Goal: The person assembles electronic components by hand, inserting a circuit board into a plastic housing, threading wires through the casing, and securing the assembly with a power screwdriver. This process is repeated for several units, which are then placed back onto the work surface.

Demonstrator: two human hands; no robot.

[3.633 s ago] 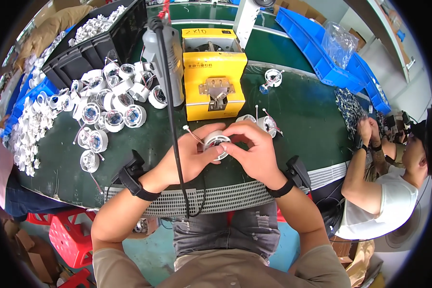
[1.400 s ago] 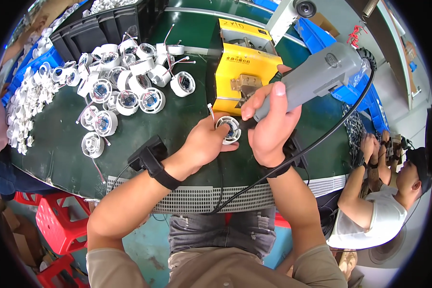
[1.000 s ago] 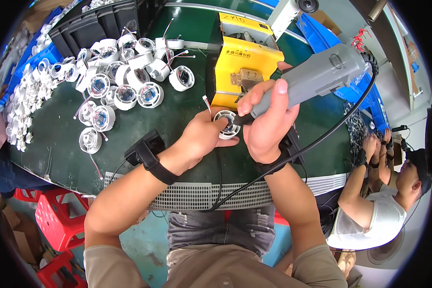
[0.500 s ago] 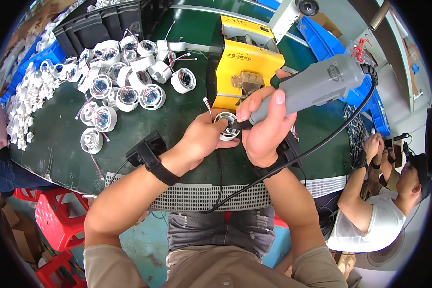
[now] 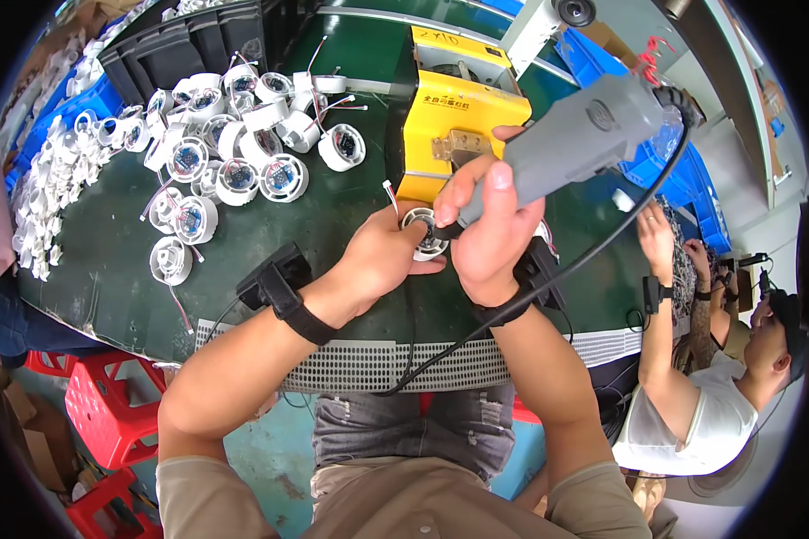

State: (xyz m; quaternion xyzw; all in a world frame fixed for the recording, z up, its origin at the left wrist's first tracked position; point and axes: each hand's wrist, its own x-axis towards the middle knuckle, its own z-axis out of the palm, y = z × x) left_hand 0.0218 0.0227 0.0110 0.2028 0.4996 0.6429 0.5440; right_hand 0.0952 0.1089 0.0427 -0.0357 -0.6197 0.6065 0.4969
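In my left hand (image 5: 382,249) I grip a round white housing (image 5: 420,255), its open side up, with dark parts inside. My right hand (image 5: 494,225) is wrapped round a grey electric screwdriver (image 5: 577,144), tilted, its black nose reaching into the housing. The tip itself is hidden inside. A thin cable with a white connector (image 5: 389,189) sticks up by my left fingers. Just beyond my hands stands a yellow screw feeder (image 5: 458,117) with a metal block on its front.
Many similar white housings (image 5: 236,182), with blue boards and wires, lie heaped at the left. Beyond them are a black crate (image 5: 198,54) and a pile of small white parts (image 5: 58,189). The screwdriver's black cord (image 5: 593,256) crosses my right wrist. At right, a co-worker (image 5: 692,404) reaches over the table.
The screwdriver's rear end has tipped slightly left and toward me, its nose still in the housing. My left hand is nearly still. The co-worker's arm has stretched forward toward a small white piece.
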